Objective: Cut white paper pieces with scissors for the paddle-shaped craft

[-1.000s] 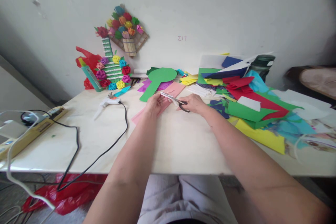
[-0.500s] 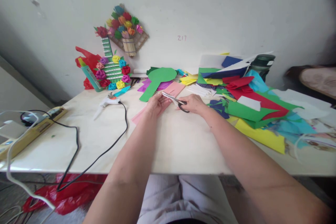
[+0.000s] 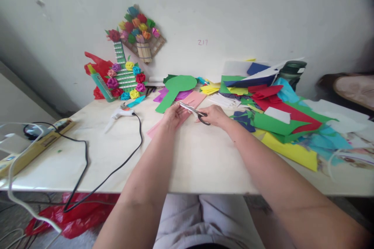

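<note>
Though the left hand's (image 3: 173, 116) hold is unclear, the right hand (image 3: 214, 115) grips black-handled scissors (image 3: 198, 113).

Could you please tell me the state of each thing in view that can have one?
Scissors: gripped in the right hand; blade opening too small to tell.
Pink paper: on the table, partly covered.
Left hand: fingers curled, over the pink paper.
Green cutout: cut to shape, lying down.
Glue gun: lying down, cord attached.
Teal glue bottle: tilted, yellow end up.
Dark green bottle: upright, lid on.
</note>
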Demonstrator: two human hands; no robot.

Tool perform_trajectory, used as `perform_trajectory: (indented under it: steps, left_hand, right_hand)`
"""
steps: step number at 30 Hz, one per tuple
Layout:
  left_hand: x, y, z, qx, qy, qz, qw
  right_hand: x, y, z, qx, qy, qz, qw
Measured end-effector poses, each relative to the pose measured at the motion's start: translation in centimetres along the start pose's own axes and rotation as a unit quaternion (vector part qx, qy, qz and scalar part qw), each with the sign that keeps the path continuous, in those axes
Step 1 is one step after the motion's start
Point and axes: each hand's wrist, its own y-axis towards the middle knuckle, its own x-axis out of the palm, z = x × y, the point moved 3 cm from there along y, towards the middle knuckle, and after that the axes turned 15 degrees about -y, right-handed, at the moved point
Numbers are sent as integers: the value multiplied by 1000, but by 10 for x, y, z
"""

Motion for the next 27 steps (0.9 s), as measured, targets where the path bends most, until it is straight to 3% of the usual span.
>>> perform_trajectory:
  steps: [20, 24, 27]
  left_hand:
    - [4, -1, -9, -36, 20, 19, 999]
    - [4, -1, -10, -38, 31, 12, 999]
    - [6, -4, -9, -30, 39, -5, 999]
  right_hand:
    - [4, 2, 0, 16, -18, 14, 1000]
    - [12, 4, 5, 38, 61, 35, 997]
    - [22, 7, 10, 77, 213, 61, 972]
